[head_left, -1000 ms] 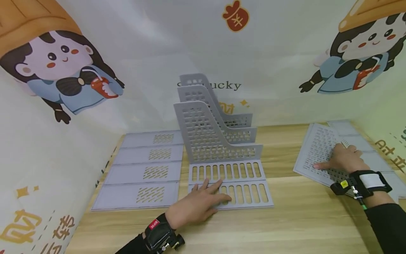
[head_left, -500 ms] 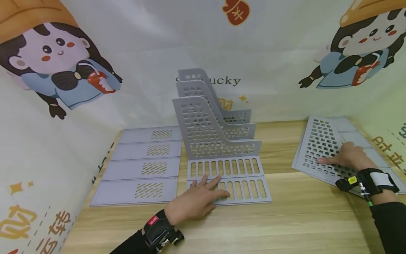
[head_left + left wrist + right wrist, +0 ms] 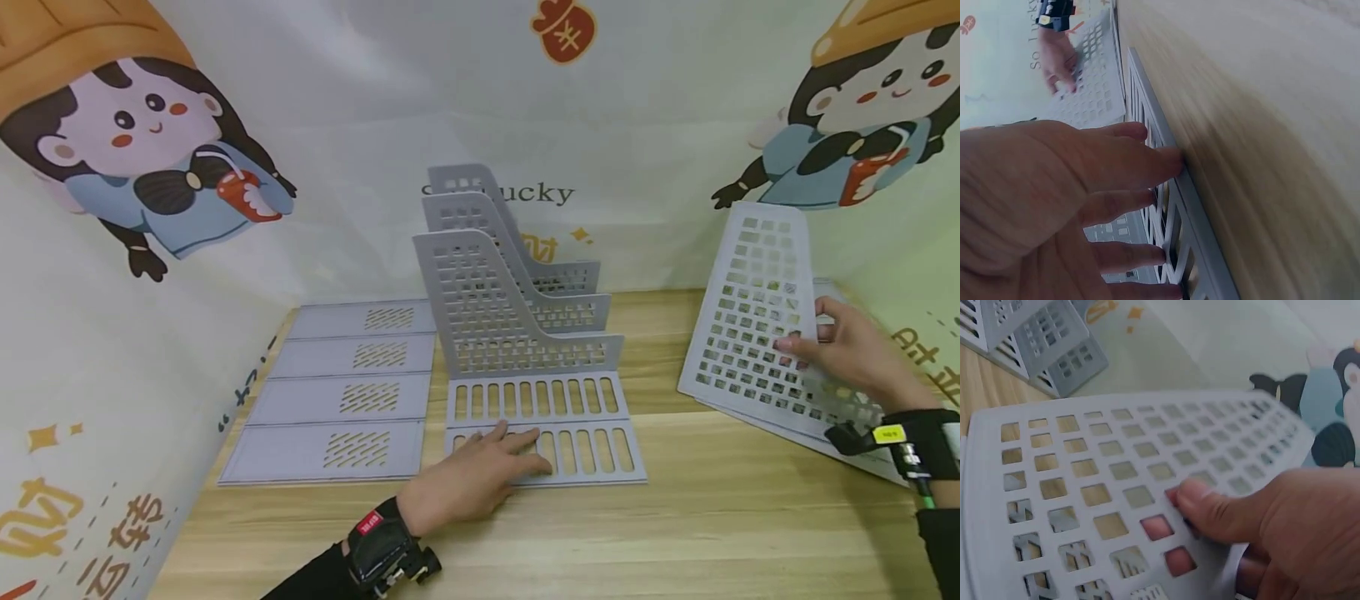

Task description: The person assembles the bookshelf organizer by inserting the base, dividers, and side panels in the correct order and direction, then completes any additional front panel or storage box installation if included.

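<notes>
My left hand [image 3: 468, 479] rests with fingers spread on the front of a grey slotted base panel [image 3: 577, 423]; in the left wrist view the thumb [image 3: 1141, 164] touches its front edge. Three perforated side panels stand upright on this base: front [image 3: 487, 308], middle [image 3: 461, 212] and rear [image 3: 456, 173]. At the right, my right hand [image 3: 862, 354] pinches a loose perforated panel [image 3: 757, 321], thumb on its face and fingers behind. That panel is tilted up, its far end raised. Fingertips show through its holes in the right wrist view, where the panel [image 3: 1107, 487] fills the middle.
More flat grey panels [image 3: 828, 290] lie under and behind the held one, partly hidden. A flat panel with several sections and slanted slots [image 3: 285, 446] lies left of the base. Wood-grain tabletop [image 3: 675, 533] runs along the front. A printed white backdrop [image 3: 360, 167] encloses the back and sides.
My right hand has gone from pressing on the flat perforated panel to gripping its right edge and lifting its far end. The left hand has stayed on the base.
</notes>
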`<state>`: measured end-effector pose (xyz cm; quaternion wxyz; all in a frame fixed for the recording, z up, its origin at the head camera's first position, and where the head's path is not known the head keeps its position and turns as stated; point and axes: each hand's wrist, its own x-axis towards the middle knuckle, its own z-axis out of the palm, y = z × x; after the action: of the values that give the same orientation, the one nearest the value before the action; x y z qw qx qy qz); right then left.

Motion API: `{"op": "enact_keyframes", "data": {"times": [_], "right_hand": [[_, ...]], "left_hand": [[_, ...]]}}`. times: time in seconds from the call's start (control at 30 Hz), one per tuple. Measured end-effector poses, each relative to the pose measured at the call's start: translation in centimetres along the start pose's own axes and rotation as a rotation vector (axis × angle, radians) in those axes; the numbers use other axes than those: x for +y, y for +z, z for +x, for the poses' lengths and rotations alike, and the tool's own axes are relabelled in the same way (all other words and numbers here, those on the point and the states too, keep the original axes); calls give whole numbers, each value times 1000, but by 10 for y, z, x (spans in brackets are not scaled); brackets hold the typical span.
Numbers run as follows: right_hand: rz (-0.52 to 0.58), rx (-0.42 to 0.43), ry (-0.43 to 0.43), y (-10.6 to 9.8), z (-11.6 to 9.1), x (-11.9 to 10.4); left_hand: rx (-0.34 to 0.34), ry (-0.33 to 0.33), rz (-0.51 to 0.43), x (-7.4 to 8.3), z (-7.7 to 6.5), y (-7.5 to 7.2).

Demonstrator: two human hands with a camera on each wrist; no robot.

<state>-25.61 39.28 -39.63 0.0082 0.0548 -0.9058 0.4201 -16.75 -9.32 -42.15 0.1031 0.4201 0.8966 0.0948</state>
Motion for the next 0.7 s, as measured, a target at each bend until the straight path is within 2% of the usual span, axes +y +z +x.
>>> {"op": "enact_keyframes", "data": {"times": [0.1, 0.2, 0.4, 0.5, 0.7], "right_hand": [[39, 22, -151, 0, -2, -11], [53, 55, -266, 2, -5, -23], [122, 27, -514, 17, -9, -38], [136, -16, -530, 25, -10, -39], [104, -103, -489, 32, -14, -39]], "left_hand": [[10, 2, 2, 3, 0, 0], [26, 4, 15, 4, 0, 1], [108, 36, 73, 5, 0, 2], [127, 25, 82, 7, 0, 3], [125, 20, 90, 8, 0, 5]]}}
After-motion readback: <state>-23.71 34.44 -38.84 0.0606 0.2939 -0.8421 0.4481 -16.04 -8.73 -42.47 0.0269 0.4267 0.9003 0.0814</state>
